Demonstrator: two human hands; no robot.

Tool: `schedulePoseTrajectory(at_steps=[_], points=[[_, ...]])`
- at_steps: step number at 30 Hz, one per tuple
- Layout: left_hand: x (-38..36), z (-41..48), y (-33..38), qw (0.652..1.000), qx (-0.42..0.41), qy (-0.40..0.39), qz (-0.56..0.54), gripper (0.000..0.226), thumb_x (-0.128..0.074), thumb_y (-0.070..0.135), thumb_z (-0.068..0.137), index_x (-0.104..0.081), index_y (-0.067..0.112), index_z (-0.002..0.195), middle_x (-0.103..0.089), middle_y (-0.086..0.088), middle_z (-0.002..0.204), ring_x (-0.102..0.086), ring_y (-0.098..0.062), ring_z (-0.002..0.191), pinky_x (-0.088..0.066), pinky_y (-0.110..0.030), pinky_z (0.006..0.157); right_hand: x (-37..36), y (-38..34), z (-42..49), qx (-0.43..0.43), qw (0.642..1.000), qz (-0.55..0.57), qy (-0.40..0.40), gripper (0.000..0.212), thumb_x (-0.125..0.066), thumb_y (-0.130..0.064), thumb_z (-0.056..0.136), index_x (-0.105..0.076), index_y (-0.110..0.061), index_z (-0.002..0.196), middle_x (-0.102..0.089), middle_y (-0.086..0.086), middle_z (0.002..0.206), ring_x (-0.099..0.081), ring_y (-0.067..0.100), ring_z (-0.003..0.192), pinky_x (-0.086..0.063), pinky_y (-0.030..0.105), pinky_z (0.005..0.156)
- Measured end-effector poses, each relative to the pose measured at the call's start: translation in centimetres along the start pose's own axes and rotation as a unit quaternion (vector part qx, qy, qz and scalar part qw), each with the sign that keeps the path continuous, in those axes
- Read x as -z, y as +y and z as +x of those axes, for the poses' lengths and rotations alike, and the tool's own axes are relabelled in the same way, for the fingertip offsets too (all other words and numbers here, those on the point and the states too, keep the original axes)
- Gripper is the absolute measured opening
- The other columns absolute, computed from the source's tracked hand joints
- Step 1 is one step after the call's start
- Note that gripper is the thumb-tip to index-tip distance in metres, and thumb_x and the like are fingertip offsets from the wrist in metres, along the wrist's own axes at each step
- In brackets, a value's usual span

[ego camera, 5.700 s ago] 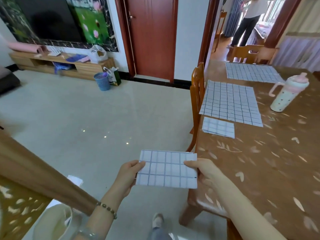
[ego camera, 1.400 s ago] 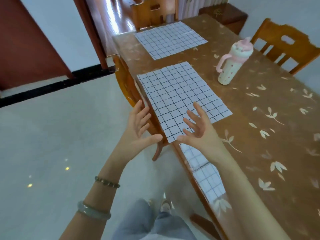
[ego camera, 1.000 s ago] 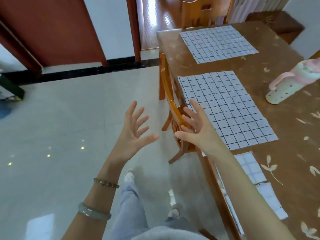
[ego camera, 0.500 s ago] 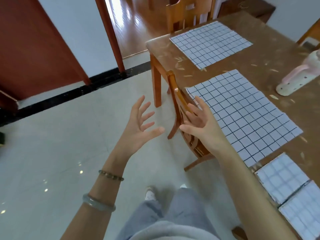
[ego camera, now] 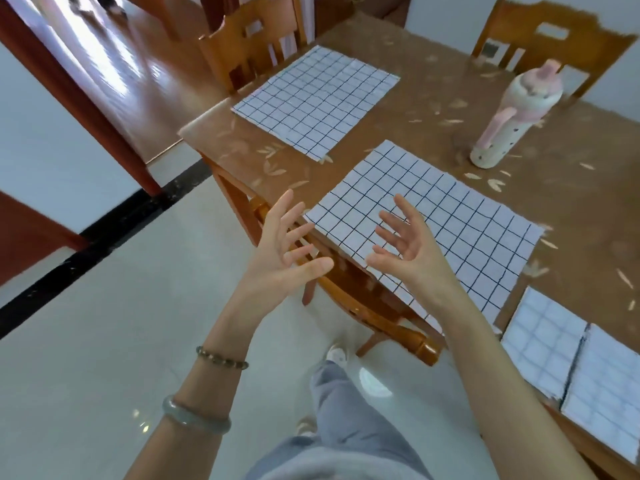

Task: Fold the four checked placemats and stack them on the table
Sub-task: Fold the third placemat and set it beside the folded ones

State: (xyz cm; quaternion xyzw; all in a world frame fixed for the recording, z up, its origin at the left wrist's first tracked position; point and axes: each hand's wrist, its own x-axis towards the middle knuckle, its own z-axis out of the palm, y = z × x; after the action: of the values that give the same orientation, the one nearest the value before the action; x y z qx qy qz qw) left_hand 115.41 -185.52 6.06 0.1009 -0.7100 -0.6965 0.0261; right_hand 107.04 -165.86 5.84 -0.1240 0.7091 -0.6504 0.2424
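- Above the near left edge of the tabletop [ego camera: 571,202], the left hand [ego camera: 284,251] and right hand [ego camera: 408,251] hover apart, fingers spread, holding nothing.
- Beneath the right hand lies an unfolded checked placemat [ego camera: 460,233]; a second unfolded placemat [ego camera: 318,98] lies farther off.
- Two folded placemats [ego camera: 540,334] sit side by side, near right.

No readable text, label, brand, number or sign shows on the placemats [ego camera: 433,233], the bottle [ego camera: 512,119] or anything else.

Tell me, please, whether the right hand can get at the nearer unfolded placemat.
Probably yes: the right hand hovers open over the near edge of the placemat, and nothing lies on it or between them.
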Motion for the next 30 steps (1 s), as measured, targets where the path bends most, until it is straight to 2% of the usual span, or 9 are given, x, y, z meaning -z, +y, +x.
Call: schedulePoseTrajectory(at_steps=[3,8,11,14,17,21,24,28,30], points=[[-0.1,4.6,0.2,0.999,-0.002,-0.037,0.012,0.098,-0.077,0.022,0.073,-0.016,0.04,0.147,-0.032,0.018,0.148,-0.043,-0.003,0.131,-0.045,-0.027,0.103,1.7,-0.4,2.7,-0.003,0.999,0.031,0.036,0.101,-0.084,-0.024,0.064,-0.026,-0.041,0.145,-0.04,-0.007,0.147,-0.045,0.007,0.129,-0.042,0.036,0.107],[-1.2,11.5,1.0,0.995,-0.003,-0.087,0.038,0.101,-0.078,0.03,0.072,-0.013,0.039,0.149,-0.031,0.013,0.15,-0.042,-0.004,0.132,-0.044,-0.025,0.102,4.8,-1.4,6.1,-0.013,0.996,0.039,0.084,0.104,-0.082,-0.031,0.058,-0.025,-0.04,0.145,-0.04,-0.008,0.146,-0.043,0.009,0.131,-0.041,0.035,0.107],[-2.2,14.8,1.3,0.992,-0.002,-0.121,0.041,0.104,-0.078,0.04,0.066,-0.016,0.038,0.149,-0.031,0.009,0.151,-0.043,-0.006,0.133,-0.043,-0.029,0.104,6.8,-1.5,7.5,-0.018,0.991,0.055,0.12,0.099,-0.081,-0.022,0.064,-0.026,-0.04,0.144,-0.04,-0.007,0.146,-0.043,0.01,0.131,-0.042,0.036,0.107],[-2.9,17.5,1.1,0.988,0.005,-0.15,0.04,0.105,-0.079,0.039,0.065,-0.017,0.037,0.149,-0.032,0.009,0.15,-0.044,-0.005,0.131,-0.043,-0.032,0.106,8.2,-0.8,8.2,-0.029,0.986,0.066,0.151,0.093,-0.078,-0.008,0.072,-0.027,-0.038,0.144,-0.042,-0.006,0.145,-0.045,0.009,0.129,-0.042,0.037,0.107],[-3.1,20.4,0.5,0.982,0.017,-0.184,0.043,0.104,-0.079,0.038,0.065,-0.018,0.038,0.149,-0.031,0.008,0.152,-0.044,-0.005,0.132,-0.043,-0.035,0.107,9.2,-0.2,8.9,-0.043,0.979,0.075,0.183,0.093,-0.077,-0.006,0.072,-0.027,-0.035,0.145,-0.041,-0.005,0.145,-0.044,0.011,0.13,-0.041,0.037,0.107],[-3.1,23.9,-0.4,0.972,0.028,-0.231,0.046,0.097,-0.079,0.039,0.065,-0.021,0.047,0.143,-0.03,0.009,0.153,-0.043,0.0,0.131,-0.043,-0.029,0.105,10.0,0.4,9.8,-0.054,0.969,0.08,0.228,0.093,-0.077,-0.008,0.07,-0.027,-0.036,0.143,-0.041,-0.002,0.145,-0.043,0.015,0.131,-0.041,0.036,0.107],[-3.4,26.8,-1.2,0.96,0.039,-0.271,0.056,0.104,-0.084,0.045,0.057,-0.02,0.048,0.14,-0.031,0.01,0.151,-0.044,0.0,0.13,-0.045,-0.023,0.1,10.8,1.1,10.3,-0.066,0.957,0.075,0.272,0.091,-0.078,-0.009,0.069,-0.03,-0.038,0.14,-0.042,-0.001,0.144,-0.045,0.014,0.13,-0.043,0.034,0.104],[-4.2,31.4,-2.5,0.944,0.067,-0.316,0.064,0.106,-0.09,0.053,0.046,-0.026,0.057,0.131,-0.034,0.019,0.143,-0.042,-0.008,0.133,-0.04,-0.04,0.107,12.9,2.1,11.0,-0.082,0.936,0.081,0.332,0.09,-0.083,-0.015,0.067,-0.035,-0.036,0.141,-0.045,-0.005,0.141,-0.048,0.01,0.127,-0.045,0.03,0.102],[-4.8,33.5,-3.0,0.938,0.075,-0.332,0.072,0.111,-0.089,0.06,0.041,-0.026,0.055,0.133,-0.033,0.017,0.143,-0.041,-0.012,0.133,-0.04,-0.042,0.107,14.2,2.7,11.3,-0.091,0.927,0.081,0.354,0.086,-0.08,-0.01,0.071,-0.036,-0.035,0.14,-0.046,-0.007,0.139,-0.049,0.01,0.126,-0.045,0.031,0.102]])
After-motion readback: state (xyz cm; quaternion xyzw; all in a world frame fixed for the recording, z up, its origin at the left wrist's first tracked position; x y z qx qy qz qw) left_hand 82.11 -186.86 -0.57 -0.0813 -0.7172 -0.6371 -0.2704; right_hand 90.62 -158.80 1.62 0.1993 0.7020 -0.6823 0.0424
